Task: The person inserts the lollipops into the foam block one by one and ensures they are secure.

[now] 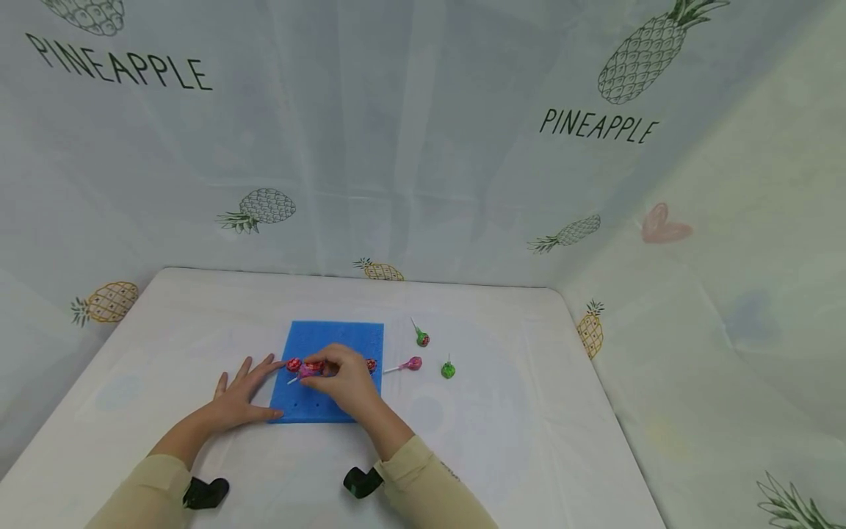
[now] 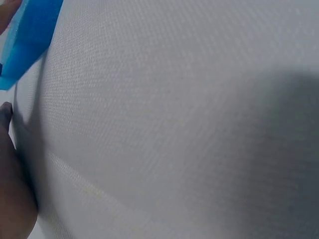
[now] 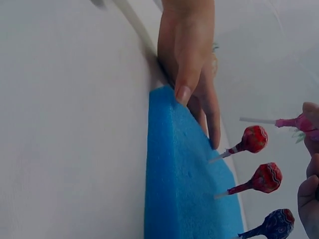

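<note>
A: Where's the pink-wrapped lollipop?
B: In the right hand, pinched thumb to fingers by the candy end. Over the left part of the blue foam block.
A: Axis?
B: Head view: stick runs out from the grip leftward and toward the person. Right wrist view: bare end leads, aimed to the block side, angled off the sticks of the two red lollipops standing in the foam. Tip looks free, no contact visible.
A: Which hand's closer?
B: Right, it's holding it. Stick end points to the left-hand side.
A: Poses?
B: Right forearm comes in from lower right, hand over the foam. Left hand spread, thumb at the near-left corner, index on the left edge. Nothing pinched there.
</note>
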Demonstrator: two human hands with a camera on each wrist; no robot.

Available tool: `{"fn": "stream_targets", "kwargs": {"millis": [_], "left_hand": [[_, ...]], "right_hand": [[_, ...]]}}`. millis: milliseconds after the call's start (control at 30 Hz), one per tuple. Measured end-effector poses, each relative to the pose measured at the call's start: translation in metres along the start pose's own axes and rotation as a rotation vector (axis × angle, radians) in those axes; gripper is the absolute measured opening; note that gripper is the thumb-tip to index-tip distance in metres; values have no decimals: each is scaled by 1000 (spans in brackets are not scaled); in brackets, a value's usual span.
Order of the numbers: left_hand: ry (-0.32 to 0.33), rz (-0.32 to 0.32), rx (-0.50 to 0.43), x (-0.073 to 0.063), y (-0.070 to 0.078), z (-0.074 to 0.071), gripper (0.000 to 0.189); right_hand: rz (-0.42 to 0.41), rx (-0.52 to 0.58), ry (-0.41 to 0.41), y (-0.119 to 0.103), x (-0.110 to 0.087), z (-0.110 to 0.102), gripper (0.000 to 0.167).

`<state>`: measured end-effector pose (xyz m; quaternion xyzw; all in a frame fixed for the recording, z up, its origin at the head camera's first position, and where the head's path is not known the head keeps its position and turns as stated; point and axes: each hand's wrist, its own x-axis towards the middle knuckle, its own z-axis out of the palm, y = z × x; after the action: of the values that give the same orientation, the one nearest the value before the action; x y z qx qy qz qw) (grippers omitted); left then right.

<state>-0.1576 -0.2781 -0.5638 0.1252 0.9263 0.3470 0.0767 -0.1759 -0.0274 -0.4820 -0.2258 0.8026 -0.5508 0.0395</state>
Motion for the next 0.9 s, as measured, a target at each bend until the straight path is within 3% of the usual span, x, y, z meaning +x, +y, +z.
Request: {"fn": "stream_targets", "kwargs": {"millis": [167,367,733,900], "left_hand": [[13,22,-31,-2,5,-4,89],[13,29,9,-3,4,-3,92],[18,9,5,-4,13,-5,90],[-11,-15,11,-3,15,-7,93]], "right_hand": [[20,9,0,-3,-1,5,26],[55,-16,15,-1,-3,13,30],[92,-4,59,1,-8,20,22],[89,-6,66,6,-9,24,22]]}}
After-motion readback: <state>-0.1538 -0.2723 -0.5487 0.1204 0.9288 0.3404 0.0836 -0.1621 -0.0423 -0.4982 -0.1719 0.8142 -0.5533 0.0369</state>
